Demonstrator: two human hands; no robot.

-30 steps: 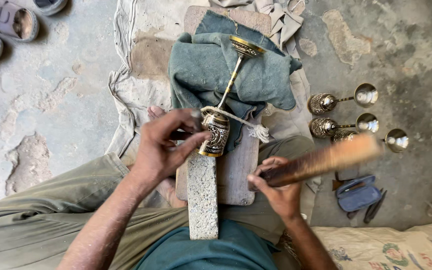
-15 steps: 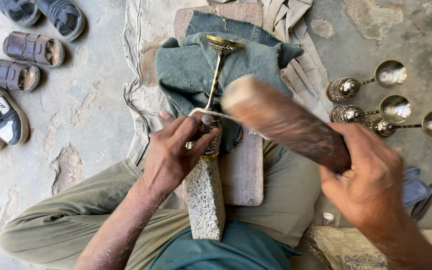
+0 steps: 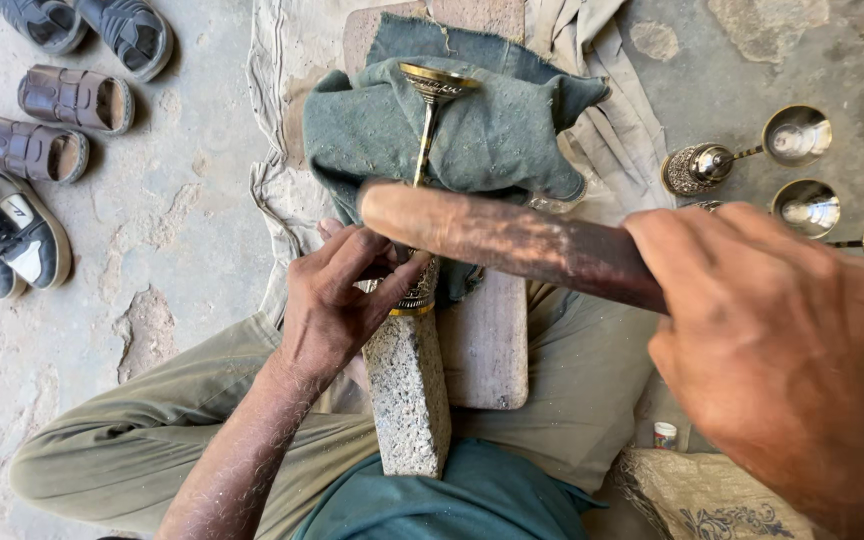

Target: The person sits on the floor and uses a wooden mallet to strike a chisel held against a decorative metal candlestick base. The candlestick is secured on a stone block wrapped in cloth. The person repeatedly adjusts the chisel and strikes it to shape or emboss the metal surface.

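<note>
My left hand (image 3: pixel 337 300) grips the engraved base of a brass goblet (image 3: pixel 422 165) that lies along a speckled stone block (image 3: pixel 407 400). The goblet's thin stem runs away from me, and its cup rests on a crumpled green cloth (image 3: pixel 512 130). My right hand (image 3: pixel 762 350) is raised close to the camera and holds a thick brown wooden stick (image 3: pixel 492 235). The stick's rounded end hovers just above the goblet's stem and my left fingers. A wooden board (image 3: pixel 487 340) lies under the block, across my lap.
Several finished brass goblets (image 3: pixel 752 155) lie on the concrete floor at the right. Sandals and shoes (image 3: pixel 47 140) sit at the upper left. A pale cloth (image 3: pixel 292 120) covers the ground under the board. A small white bottle (image 3: pixel 664 435) stands by my right thigh.
My right hand rose from low beside my lap toward the camera, and the stick swung left until its end is over the goblet. My left hand kept its grip.
</note>
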